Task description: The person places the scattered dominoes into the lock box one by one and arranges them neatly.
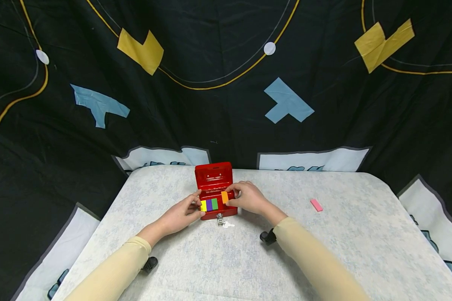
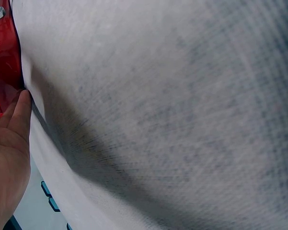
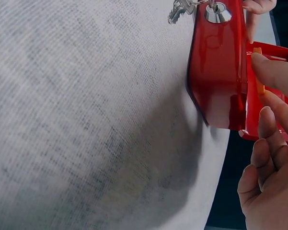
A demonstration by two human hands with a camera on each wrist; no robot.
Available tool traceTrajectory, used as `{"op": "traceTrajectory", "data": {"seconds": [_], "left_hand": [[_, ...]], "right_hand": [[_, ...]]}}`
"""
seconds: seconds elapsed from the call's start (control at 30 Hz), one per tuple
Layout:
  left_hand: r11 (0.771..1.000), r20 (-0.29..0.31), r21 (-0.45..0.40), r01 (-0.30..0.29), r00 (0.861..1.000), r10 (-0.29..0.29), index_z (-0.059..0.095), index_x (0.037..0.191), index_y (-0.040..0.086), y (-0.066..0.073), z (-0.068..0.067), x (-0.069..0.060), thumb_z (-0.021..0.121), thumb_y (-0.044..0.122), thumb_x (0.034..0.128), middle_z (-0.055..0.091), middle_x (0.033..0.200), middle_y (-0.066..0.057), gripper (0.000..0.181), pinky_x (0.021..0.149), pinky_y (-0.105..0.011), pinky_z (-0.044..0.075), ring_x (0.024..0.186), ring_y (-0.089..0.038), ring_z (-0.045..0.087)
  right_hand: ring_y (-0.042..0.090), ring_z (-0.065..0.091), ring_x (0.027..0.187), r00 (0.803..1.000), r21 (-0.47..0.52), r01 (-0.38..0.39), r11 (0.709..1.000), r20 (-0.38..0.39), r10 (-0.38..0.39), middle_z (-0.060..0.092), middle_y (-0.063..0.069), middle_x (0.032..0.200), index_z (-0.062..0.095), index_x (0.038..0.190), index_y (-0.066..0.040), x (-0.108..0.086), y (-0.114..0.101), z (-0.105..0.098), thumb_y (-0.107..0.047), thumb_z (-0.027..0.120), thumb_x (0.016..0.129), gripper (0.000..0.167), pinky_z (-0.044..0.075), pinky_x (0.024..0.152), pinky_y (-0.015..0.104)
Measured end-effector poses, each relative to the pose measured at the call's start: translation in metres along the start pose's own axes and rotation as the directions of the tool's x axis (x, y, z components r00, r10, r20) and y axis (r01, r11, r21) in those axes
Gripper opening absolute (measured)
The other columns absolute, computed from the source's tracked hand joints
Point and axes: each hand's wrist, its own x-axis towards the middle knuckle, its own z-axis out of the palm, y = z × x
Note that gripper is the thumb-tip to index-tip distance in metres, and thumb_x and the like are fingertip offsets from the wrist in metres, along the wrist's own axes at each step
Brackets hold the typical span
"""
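A red metal cash box [image 1: 219, 214] stands on the table with its lid [image 1: 214, 172] raised. Inside, at the left, yellow [image 1: 203, 205], purple [image 1: 209, 205] and green [image 1: 214, 204] blocks lie side by side. My right hand [image 1: 250, 197] pinches an orange block [image 1: 224, 197] between thumb and a finger over the right part of the box; the right wrist view shows this block [image 3: 259, 72] edge-on. With thumb and fingers at its left end, my left hand [image 1: 178, 215] holds the box. The left wrist view shows fingers [image 2: 22, 112] against the box's side [image 2: 5, 62].
A key sits in the lock [image 3: 218, 13] at the box's front, with more keys [image 1: 227, 225] hanging beside it. One pink block [image 1: 316, 205] lies apart on the right of the cloth-covered table [image 1: 286, 271]. A black curtain [image 1: 218, 125] hangs behind the table.
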Motion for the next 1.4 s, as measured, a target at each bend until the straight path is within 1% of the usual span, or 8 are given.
{"op": "traceTrajectory", "data": {"seconds": [0.3,0.53,0.77,0.83,1.13,1.4], "left_hand": [[1.000,0.005,-0.001,-0.004,1.000,0.004,0.052,0.116,0.013,-0.001,-0.001,0.001,0.071,0.032,0.0989,0.023,0.168,0.000,0.032,0.105,-0.039,0.050,0.126,-0.023,0.061],[1.000,0.003,0.000,-0.006,1.000,0.006,0.052,0.116,0.013,-0.001,0.000,0.001,0.071,0.031,0.0989,0.024,0.168,-0.001,0.031,0.105,-0.038,0.050,0.126,-0.024,0.060],[1.000,-0.001,0.007,-0.005,1.000,0.005,0.052,0.115,0.013,0.000,0.000,0.000,0.071,0.031,0.0987,0.024,0.168,-0.001,0.031,0.105,-0.038,0.050,0.126,-0.023,0.060],[1.000,-0.001,0.007,-0.005,1.000,0.005,0.052,0.115,0.013,0.000,0.000,0.000,0.071,0.032,0.0986,0.025,0.168,-0.001,0.031,0.105,-0.038,0.050,0.126,-0.023,0.060],[1.000,-0.001,0.012,-0.002,1.000,0.002,0.052,0.115,0.014,0.001,0.000,0.000,0.071,0.033,0.0985,0.024,0.168,-0.001,0.032,0.106,-0.039,0.049,0.127,-0.023,0.060],[1.000,-0.001,0.007,-0.002,1.000,0.002,0.052,0.115,0.013,0.000,0.000,0.000,0.071,0.033,0.0986,0.024,0.168,-0.001,0.032,0.107,-0.039,0.049,0.127,-0.024,0.060]], "right_hand": [[0.018,0.051,0.090,1.000,-0.010,-0.018,1.000,0.014,0.018,0.058,-0.001,0.087,0.072,0.121,-0.018,0.005,-0.001,0.005,-0.032,0.084,0.086,0.039,0.046,0.068,0.032],[0.017,0.052,0.095,0.999,0.003,-0.027,1.000,0.025,0.027,0.062,-0.003,0.095,0.073,0.120,-0.019,0.008,-0.001,0.009,-0.032,0.084,0.085,0.039,0.050,0.073,0.033],[0.017,0.051,0.096,0.999,-0.030,-0.025,0.999,0.028,0.026,0.061,-0.006,0.093,0.073,0.120,-0.020,0.011,0.001,0.013,-0.034,0.084,0.085,0.039,0.050,0.077,0.034],[0.017,0.051,0.097,0.999,-0.044,-0.029,0.999,0.028,0.030,0.062,-0.007,0.095,0.074,0.119,-0.021,0.012,0.001,0.014,-0.035,0.085,0.085,0.039,0.050,0.080,0.035],[0.020,0.051,0.109,0.999,-0.087,-0.035,0.996,0.034,0.039,0.065,-0.002,0.115,0.075,0.119,-0.021,0.014,-0.003,0.016,-0.034,0.085,0.085,0.038,0.050,0.095,0.042],[0.018,0.050,0.109,0.999,-0.160,-0.021,0.987,0.040,0.028,0.065,-0.003,0.115,0.076,0.118,-0.022,0.017,-0.002,0.019,-0.036,0.085,0.083,0.038,0.050,0.095,0.040]]}}
